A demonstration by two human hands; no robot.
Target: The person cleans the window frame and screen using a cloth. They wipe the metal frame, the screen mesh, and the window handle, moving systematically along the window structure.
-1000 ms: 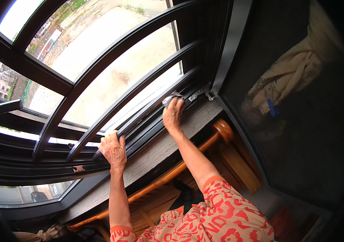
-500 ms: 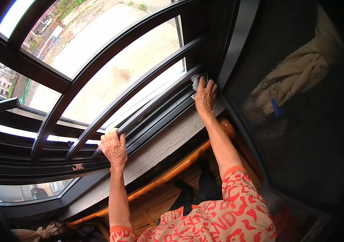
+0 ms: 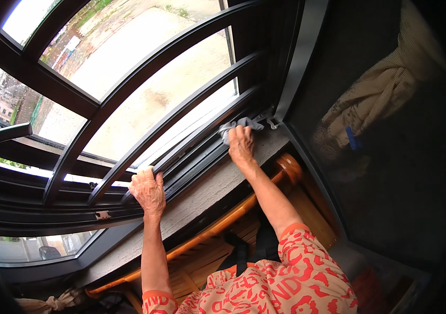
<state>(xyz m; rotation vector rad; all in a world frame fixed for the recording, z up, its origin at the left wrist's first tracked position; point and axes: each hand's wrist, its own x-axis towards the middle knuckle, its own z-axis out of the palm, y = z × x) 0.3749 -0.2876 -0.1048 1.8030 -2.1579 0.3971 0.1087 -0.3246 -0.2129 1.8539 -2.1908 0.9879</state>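
Note:
A crumpled grey cloth point(image 3: 228, 131) lies against the dark lower window frame point(image 3: 194, 161), under the fingers of my right hand point(image 3: 241, 145). Those fingers are bent over the cloth and press it along the frame's grooves near the right corner. Part of the cloth spreads out beyond my fingertips. My left hand point(image 3: 148, 191) is closed around a dark window bar point(image 3: 128, 175) lower down to the left, its thumb on the near side. The inside of that grip is hidden.
At the left a dark window handle point(image 3: 6, 135) sticks out. Below the frame runs a rough pale sill point(image 3: 207, 196), then a wooden bench rail point(image 3: 215, 228). A dark panel point(image 3: 390, 199) stands at the right, with a beige curtain point(image 3: 385, 89) showing in it.
My right hand has slid the cloth left and down along the frame, away from the corner, where a small metal fitting now shows. My left hand keeps its place on the bar.

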